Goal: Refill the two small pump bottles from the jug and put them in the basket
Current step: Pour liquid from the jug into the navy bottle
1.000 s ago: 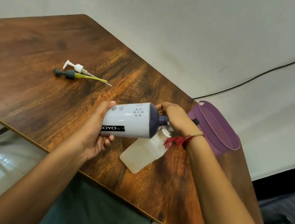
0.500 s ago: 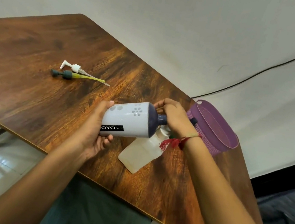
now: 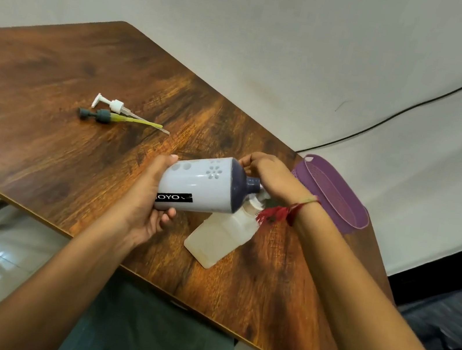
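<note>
On the wooden tabletop, near the front edge: both hands on the pour setup.

Purple basket stands at the right end of the tabletop, just behind the right wrist. Can't see any contents from this angle.

Lavender bottle, dark purple shoulder and neck, black "OYO" label. It is off the tabletop and tipped nearly horizontal, neck pointing right and slightly down.

Translucent bottle sits on the tabletop right under that neck, leaning, and its white top meets the dark neck. Pale contents, level unclear.

Left hand grips the lavender bottle's base end, with the thumb up over the base. Its fingers are curled underneath, a clenched grasp.

Right hand is wrapped over the dark neck, and its fingers curl onto the shoulder. Can't tell whether it also pinches the translucent bottle's white top, because the palm hides it. Red thread on that wrist.

Two pump heads lie well apart from the hands at far left, side by side with tubes pointing right. White pump is behind. Dark pump, with a yellow tube, is in front.
</note>
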